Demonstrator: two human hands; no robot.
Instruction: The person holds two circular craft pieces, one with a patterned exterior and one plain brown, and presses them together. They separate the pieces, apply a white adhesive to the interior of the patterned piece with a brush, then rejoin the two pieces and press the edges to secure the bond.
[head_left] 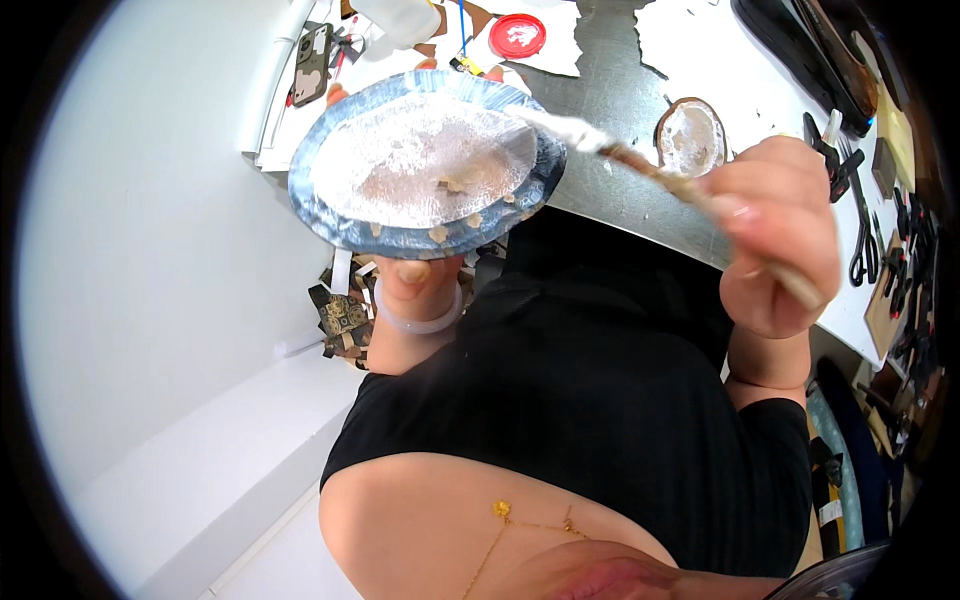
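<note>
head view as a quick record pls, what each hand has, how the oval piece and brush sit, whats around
left grip: supports the oval piece from below, thumb at its near edge
right grip: holds the brush by its handle
oval piece: blue-grey border, white-coated centre
brush: white-coated end over the oval piece's right side; contact unclear
on the worktop: red round lid, phone, brown-rimmed oval item with whitish inside
</note>
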